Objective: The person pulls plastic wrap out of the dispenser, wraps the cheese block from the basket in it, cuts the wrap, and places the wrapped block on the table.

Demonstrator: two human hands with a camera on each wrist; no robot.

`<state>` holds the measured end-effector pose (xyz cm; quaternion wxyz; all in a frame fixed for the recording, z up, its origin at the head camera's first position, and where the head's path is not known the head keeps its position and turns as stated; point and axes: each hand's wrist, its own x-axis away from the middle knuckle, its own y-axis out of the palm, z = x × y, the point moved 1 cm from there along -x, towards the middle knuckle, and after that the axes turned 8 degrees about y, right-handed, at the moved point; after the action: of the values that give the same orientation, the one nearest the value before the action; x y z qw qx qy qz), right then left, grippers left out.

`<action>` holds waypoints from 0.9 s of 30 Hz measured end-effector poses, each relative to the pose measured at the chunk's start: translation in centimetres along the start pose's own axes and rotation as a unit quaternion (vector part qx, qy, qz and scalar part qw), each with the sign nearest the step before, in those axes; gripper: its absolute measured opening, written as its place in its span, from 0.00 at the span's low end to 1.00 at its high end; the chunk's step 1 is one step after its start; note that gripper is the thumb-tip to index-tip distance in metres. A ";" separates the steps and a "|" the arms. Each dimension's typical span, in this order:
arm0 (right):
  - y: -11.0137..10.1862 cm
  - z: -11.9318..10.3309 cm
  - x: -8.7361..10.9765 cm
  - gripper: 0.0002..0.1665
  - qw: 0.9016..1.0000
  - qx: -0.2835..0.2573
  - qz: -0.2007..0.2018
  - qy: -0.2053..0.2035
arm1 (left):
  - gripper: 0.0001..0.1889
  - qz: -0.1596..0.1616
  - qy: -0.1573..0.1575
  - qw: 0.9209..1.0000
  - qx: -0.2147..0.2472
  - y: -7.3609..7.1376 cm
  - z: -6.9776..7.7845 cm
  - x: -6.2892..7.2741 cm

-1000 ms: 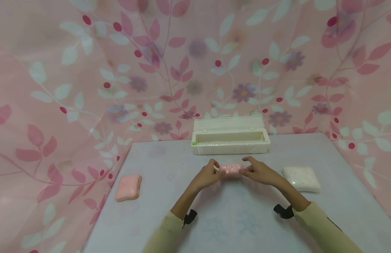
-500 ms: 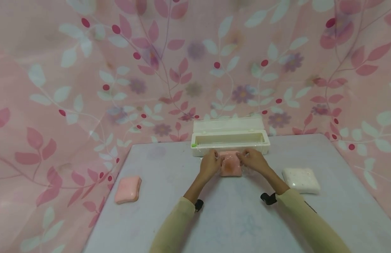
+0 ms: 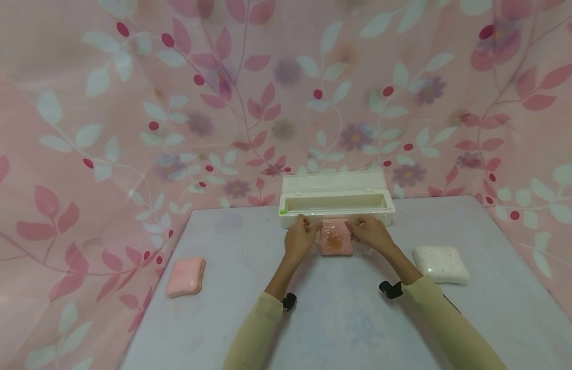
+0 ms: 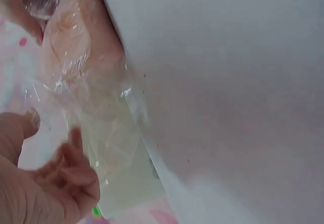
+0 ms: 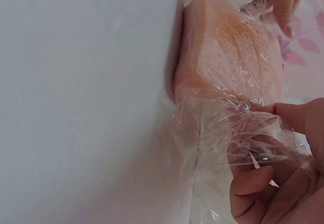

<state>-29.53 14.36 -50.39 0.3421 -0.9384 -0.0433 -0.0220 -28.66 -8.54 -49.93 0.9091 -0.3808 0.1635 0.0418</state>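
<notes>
A pink square block (image 3: 337, 237) with a brownish patch on its face stands tilted up in front of a long white box (image 3: 288, 220). Clear cling film (image 5: 217, 113) covers the block and bunches loosely at its sides. At the block's left, my left hand (image 3: 299, 240) has thumb and forefinger apart, the other fingers loosely bent, beside the loose film. My right hand (image 3: 373, 236) pinches the film at the right side, its thumb against the block's edge and its curled fingers partly seen through the film.
The white box's lid (image 3: 334, 181) is raised, and a small green piece (image 3: 283, 211) sits at its left end. Another pink square block (image 3: 186, 277) lies at the table's left; a white, shiny block (image 3: 440, 264) lies at the right. Floral fabric (image 3: 249, 103) hangs behind.
Both hands have moved forward toward the box, and the pink block has turned to show its brownish face. Just now my left hand has drawn slightly left, its fingers off the film.
</notes>
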 end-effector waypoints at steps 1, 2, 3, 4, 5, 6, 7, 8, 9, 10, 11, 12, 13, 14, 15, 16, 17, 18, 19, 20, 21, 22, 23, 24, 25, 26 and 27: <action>-0.1 0.0 0.1 0.23 1.000 0.001 -0.001 -0.001 | 0.20 0.025 -0.009 1.000 0.001 -0.4 -0.3 0.0; -0.1 0.0 0.1 0.23 1.000 0.001 -0.001 -0.002 | 0.22 0.051 -0.017 0.999 0.002 -0.7 -0.7 -0.1; -0.2 0.0 0.1 0.23 1.000 0.001 -0.001 -0.002 | 0.25 0.077 -0.024 0.997 0.004 -1.0 -1.1 -0.2; -0.2 0.0 0.2 0.22 1.000 0.000 -0.001 -0.003 | 0.27 0.101 -0.030 0.994 0.006 -1.4 -1.6 -0.3; -0.3 0.0 0.2 0.22 1.000 0.000 0.000 -0.006 | 0.29 0.123 -0.036 0.992 0.011 -1.6 -2.0 -0.5; -0.3 0.1 0.2 0.22 1.000 -0.001 0.000 -0.007 | 0.32 0.139 -0.041 0.989 0.018 -1.9 -2.5 -0.6; -0.3 0.1 0.2 0.22 1.000 -0.002 0.000 -0.007 | 0.34 0.150 -0.046 0.987 0.028 -2.1 -3.0 -0.8; -0.2 0.1 0.2 0.22 1.000 -0.002 0.000 -0.008 | 0.36 0.157 -0.049 0.986 0.038 -2.3 -3.5 -1.0; -0.2 0.1 0.2 0.22 1.000 -0.002 0.000 -0.007 | 0.38 0.160 -0.051 0.984 0.052 -2.4 -4.0 -1.2; -0.2 0.2 0.2 0.22 1.000 -0.003 0.000 -0.006 | 0.39 0.162 -0.053 0.983 0.070 -2.6 -4.4 -1.4; -0.1 0.2 0.2 0.22 1.000 -0.005 -0.001 -0.005 | 0.39 0.160 -0.054 0.981 0.092 -2.6 -4.9 -1.6; -0.1 0.2 0.3 0.22 1.000 -0.006 -0.001 -0.003 | 0.39 0.158 -0.056 0.979 0.113 -2.7 -5.3 -1.7; 0.0 0.2 0.3 0.22 1.000 -0.009 -0.001 -0.002 | 0.39 0.153 -0.058 0.977 0.135 -2.6 -5.6 -1.8; 0.0 0.2 0.3 0.22 1.000 -0.011 -0.001 0.001 | 0.38 0.147 -0.059 0.975 0.154 -2.6 -6.0 -1.9; 0.1 0.2 0.4 0.22 1.000 -0.015 -0.001 0.002 | 0.38 0.143 -0.062 0.973 0.167 -2.6 -6.4 -2.1; 0.1 0.2 0.4 0.21 1.000 -0.019 -0.002 0.002 | 0.37 0.140 -0.066 0.972 0.179 -2.5 -6.7 -2.1; 0.2 0.2 0.4 0.21 1.000 -0.021 -0.003 0.002 | 0.37 0.136 -0.070 0.970 0.188 -2.5 -7.0 -2.2; 0.2 0.2 0.5 0.21 1.000 -0.023 -0.003 0.002 | 0.36 0.132 -0.074 0.969 0.195 -2.5 -7.2 -2.3; 0.3 0.2 0.5 0.21 1.000 -0.025 -0.004 0.001 | 0.36 0.127 -0.077 0.969 0.199 -2.4 -7.5 -2.4; 0.3 0.2 0.6 0.20 1.000 -0.025 -0.004 0.000 | 0.36 0.123 -0.078 0.968 0.204 -2.4 -7.6 -2.4; 0.4 0.2 0.6 0.20 1.000 -0.024 -0.004 0.000 | 0.36 0.119 -0.078 0.967 0.209 -2.4 -7.8 -2.5; 0.4 0.2 0.6 0.20 1.000 -0.024 -0.002 -0.001 | 0.36 0.112 -0.077 0.967 0.216 -2.5 -7.9 -2.5; 0.4 0.2 0.6 0.20 1.000 -0.020 0.000 -0.002 | 0.36 0.105 -0.074 0.967 0.220 -2.5 -8.0 -2.6; 0.4 0.2 0.7 0.20 1.000 -0.016 0.004 -0.001 | 0.36 0.100 -0.069 0.967 0.223 -2.5 -8.1 -2.7; 0.3 0.2 0.7 0.20 1.000 -0.013 0.006 -0.001 | 0.36 0.095 -0.064 0.968 0.223 -2.5 -8.2 -2.7; 0.3 0.2 0.7 0.21 1.000 -0.013 0.007 0.000 | 0.36 0.090 -0.060 0.969 0.222 -2.5 -8.3 -2.8; 0.3 0.1 0.6 0.21 1.000 -0.013 0.007 0.001 | 0.36 0.087 -0.055 0.971 0.218 -2.5 -8.4 -2.9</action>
<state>-28.87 14.30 -50.62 0.3298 -0.9432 -0.0357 -0.0209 -33.17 -16.05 -52.78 0.9707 -0.1549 0.1510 0.1049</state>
